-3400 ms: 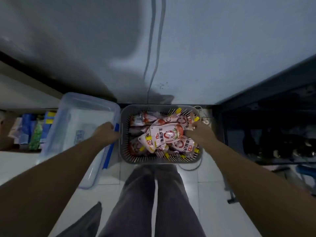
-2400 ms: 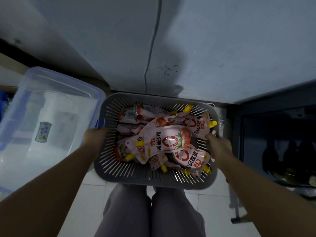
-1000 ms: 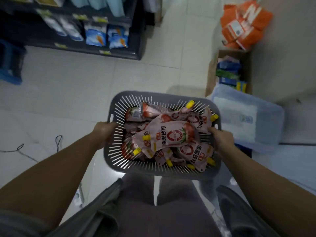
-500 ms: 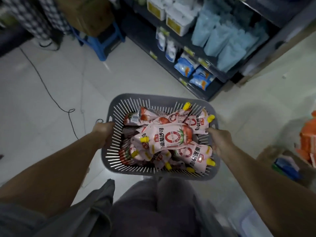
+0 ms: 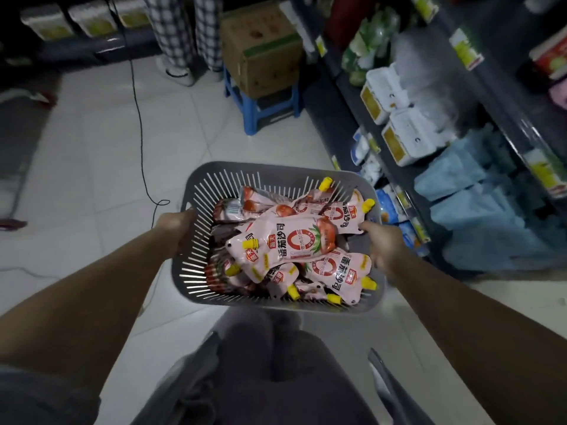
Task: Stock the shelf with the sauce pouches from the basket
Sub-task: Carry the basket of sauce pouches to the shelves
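Note:
I carry a grey slotted basket (image 5: pixel 211 179) in front of me, above the floor. It is heaped with several pink sauce pouches (image 5: pixel 288 243) that have yellow caps and red tomato prints. My left hand (image 5: pixel 173 227) grips the basket's left rim. My right hand (image 5: pixel 383 246) grips its right rim, thumb inside by a pouch. A dark shop shelf (image 5: pixel 395 167) runs along the right, filled with white packs and pale blue bags.
A blue plastic stool (image 5: pixel 260 108) bearing a cardboard box (image 5: pixel 260 47) stands by the shelf's far end. A person's checked trouser legs (image 5: pixel 184 32) stand behind it. A black cable (image 5: pixel 139 124) trails over the white tiled floor on the left.
I lifted the basket from beside the clear bin, turned away from the wall and now face down the aisle. The shelf has swung to my right and come closer.

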Available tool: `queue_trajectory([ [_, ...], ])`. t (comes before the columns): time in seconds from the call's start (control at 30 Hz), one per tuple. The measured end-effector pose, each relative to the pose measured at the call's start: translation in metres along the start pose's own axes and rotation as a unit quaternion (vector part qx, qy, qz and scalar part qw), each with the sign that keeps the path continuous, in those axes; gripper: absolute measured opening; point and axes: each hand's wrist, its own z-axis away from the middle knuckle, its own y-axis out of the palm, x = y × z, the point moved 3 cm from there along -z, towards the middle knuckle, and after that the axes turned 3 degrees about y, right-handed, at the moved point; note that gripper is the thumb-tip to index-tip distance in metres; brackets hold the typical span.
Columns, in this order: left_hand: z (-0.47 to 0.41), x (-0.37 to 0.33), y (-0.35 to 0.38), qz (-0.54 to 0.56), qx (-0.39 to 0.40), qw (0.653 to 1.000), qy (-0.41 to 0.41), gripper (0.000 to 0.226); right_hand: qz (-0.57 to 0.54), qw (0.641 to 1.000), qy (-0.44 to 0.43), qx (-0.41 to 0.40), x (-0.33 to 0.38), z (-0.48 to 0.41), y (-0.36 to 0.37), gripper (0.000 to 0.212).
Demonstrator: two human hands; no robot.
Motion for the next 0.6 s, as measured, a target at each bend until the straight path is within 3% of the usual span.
queue_trajectory([
  [0.1, -0.028, -0.029, -0.001, 0.017, -0.009, 1.000, -0.010, 0.040, 0.013, 1.000, 0.003, 0.012, 0.046, -0.024, 0.026, 0.034],
  [0.43, -0.114, -0.124, -0.012, 0.061, -0.057, 0.996, -0.029, 0.043, 0.059, 0.998, 0.008, 0.024, 0.179, -0.084, 0.106, 0.025],
  [0.53, -0.130, -0.152, -0.012, 0.070, -0.068, 0.995, -0.035, 0.040, 0.048, 0.998, 0.013, 0.034, 0.215, -0.096, 0.123, 0.031],
  [0.6, -0.143, -0.171, -0.011, 0.074, -0.075, 0.994, -0.041, 0.039, 0.032, 0.999, 0.017, 0.037, 0.239, -0.106, 0.133, 0.019],
])
